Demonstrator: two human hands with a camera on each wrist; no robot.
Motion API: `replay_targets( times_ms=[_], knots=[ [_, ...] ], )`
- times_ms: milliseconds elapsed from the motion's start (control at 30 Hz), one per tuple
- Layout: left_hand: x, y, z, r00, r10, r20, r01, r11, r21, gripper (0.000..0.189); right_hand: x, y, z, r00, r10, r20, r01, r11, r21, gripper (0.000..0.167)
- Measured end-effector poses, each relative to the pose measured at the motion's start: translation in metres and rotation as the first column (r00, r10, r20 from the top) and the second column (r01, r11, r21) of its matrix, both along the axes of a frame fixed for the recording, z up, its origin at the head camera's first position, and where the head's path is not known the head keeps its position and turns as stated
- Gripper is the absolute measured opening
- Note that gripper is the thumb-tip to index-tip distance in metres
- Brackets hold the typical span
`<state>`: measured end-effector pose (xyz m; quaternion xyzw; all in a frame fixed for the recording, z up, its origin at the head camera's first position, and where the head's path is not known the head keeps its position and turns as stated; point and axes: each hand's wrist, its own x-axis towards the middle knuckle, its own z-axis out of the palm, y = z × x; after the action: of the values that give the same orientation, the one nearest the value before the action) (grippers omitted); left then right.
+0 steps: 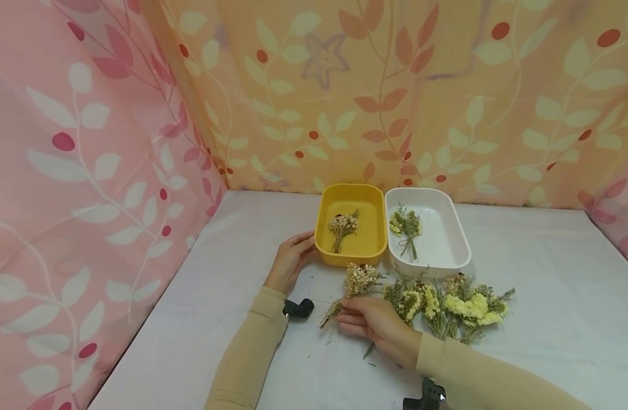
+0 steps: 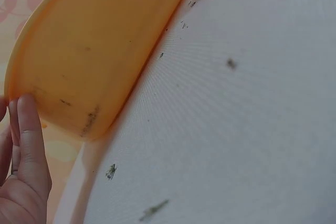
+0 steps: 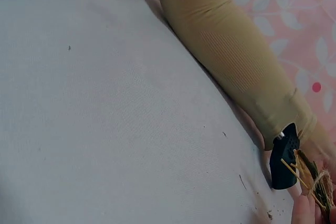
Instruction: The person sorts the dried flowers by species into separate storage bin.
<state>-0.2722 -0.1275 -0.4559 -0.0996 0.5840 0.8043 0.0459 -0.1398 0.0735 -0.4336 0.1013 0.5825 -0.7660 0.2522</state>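
Observation:
My right hand pinches a small tied bunch of dried cream flowers by its stems, just in front of the yellow tray. In the right wrist view, twine circles the bunch's stems near the fingers. My left hand touches the yellow tray's near left side, its fingers fairly straight against the outer wall. Inside that tray lies another cream bunch. The white tray to its right contains a yellow-and-green bunch.
Several dried bunches with yellow flowers lie together on the white-covered table, right of my right hand. Bits of stem are scattered about. Printed cloth hangs behind the trays, with pink cloth at the left.

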Motion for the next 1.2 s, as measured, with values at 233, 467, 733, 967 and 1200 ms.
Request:
replay_targets(
  times_ms=[233, 467, 733, 967, 1200],
  knots=[
    [0.000, 0.000, 0.000, 1.000, -0.003, -0.002, 0.003, 1.000, -0.013, 0.031, 0.000, 0.011, 0.005, 0.997, 0.058, -0.049, -0.057, 0.998, 0.016, 0.027],
    [-0.001, 0.000, 0.000, 1.000, -0.004, 0.004, 0.004, 1.000, -0.012, 0.032, -0.001, 0.022, 0.014, 0.992, 0.095, -0.079, -0.093, 0.995, 0.031, 0.023],
    [0.000, 0.000, 0.000, 1.000, -0.003, 0.013, 0.004, 1.000, -0.007, 0.032, -0.007, 0.031, 0.027, 0.988, 0.130, -0.087, -0.127, 0.991, 0.048, 0.017],
    [0.001, 0.000, 0.000, 1.000, -0.012, 0.002, 0.012, 1.000, 0.000, 0.032, -0.012, 0.037, 0.036, 0.982, 0.158, -0.108, -0.149, 0.985, 0.083, 0.017],
    [0.002, -0.001, -0.001, 1.000, -0.013, 0.000, 0.013, 1.000, -0.018, 0.033, -0.016, 0.039, 0.040, 0.974, 0.170, -0.147, -0.160, 0.984, 0.078, 0.016]
  ],
)
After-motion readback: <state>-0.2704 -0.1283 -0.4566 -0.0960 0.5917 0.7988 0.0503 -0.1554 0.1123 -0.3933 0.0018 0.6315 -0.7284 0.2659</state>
